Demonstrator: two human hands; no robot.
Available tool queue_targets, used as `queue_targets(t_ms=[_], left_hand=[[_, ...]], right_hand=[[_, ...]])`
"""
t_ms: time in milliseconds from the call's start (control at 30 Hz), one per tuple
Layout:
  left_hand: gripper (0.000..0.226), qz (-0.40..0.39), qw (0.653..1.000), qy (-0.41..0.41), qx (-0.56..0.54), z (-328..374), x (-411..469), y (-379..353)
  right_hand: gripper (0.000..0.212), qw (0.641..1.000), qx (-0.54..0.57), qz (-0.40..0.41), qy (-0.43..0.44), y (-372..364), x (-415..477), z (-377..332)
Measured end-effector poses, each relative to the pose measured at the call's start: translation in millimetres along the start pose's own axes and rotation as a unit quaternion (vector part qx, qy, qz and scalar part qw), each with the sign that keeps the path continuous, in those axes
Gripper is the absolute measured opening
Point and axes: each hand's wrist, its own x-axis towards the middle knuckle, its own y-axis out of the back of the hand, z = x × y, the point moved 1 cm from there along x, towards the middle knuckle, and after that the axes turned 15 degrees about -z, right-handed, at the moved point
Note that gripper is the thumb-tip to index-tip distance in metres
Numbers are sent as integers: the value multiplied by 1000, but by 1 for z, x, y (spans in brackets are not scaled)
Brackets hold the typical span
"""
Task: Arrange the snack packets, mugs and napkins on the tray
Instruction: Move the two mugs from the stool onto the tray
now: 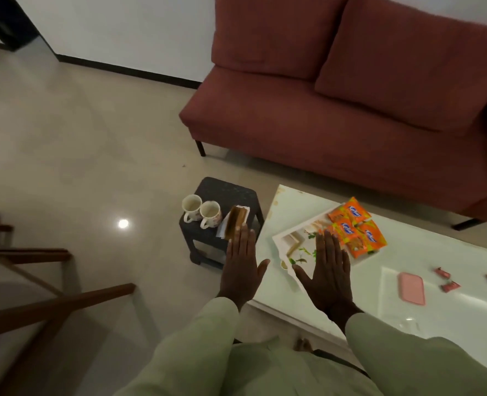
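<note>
A white tray (290,237) with a leaf print lies on the white table's near-left corner. Three orange snack packets (356,227) lie on its far right side. Two white mugs (200,210) stand side by side on a small dark stool (230,192) left of the table. Beside them on the stool lies a stack of brown and white napkins (234,221). My left hand (241,265) hovers flat and open over the stool's near edge, just in front of the napkins. My right hand (329,270) is flat and open above the tray's near side. Both hold nothing.
A red sofa (350,104) stands behind the white table (436,304). On the table to the right lie a pink flat case (411,287) and a few small wrapped sweets (450,286). Wooden chair legs (36,304) are at the left over the tiled floor.
</note>
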Motion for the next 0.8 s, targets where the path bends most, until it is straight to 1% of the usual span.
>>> queue_targets(t_ms=[100, 200, 333, 467, 667, 733, 800], left_hand=[[85, 2, 1000, -14, 5, -49, 1, 19], [87, 0, 1000, -7, 5, -102, 7, 35], [89, -9, 1000, -11, 23, -155, 11, 51], [92, -15, 1000, -13, 19, -181, 18, 63], [88, -19, 1000, 5, -17, -197, 35, 71], [82, -41, 998, 15, -40, -197, 42, 74], [65, -70, 991, 47, -106, -202, 54, 75]], right_hand=[[92, 1000, 22, 3, -8, -12, 15, -52], [93, 999, 48, 6, -12, -30, 28, -103], [93, 997, 61, -10, -36, -53, 37, -163], [93, 998, 43, -37, -25, -62, 48, -191], [93, 996, 61, -58, -11, -50, 77, -199], [90, 994, 76, -77, -13, -48, 86, -209], [78, 990, 102, -95, -27, -51, 98, -223]])
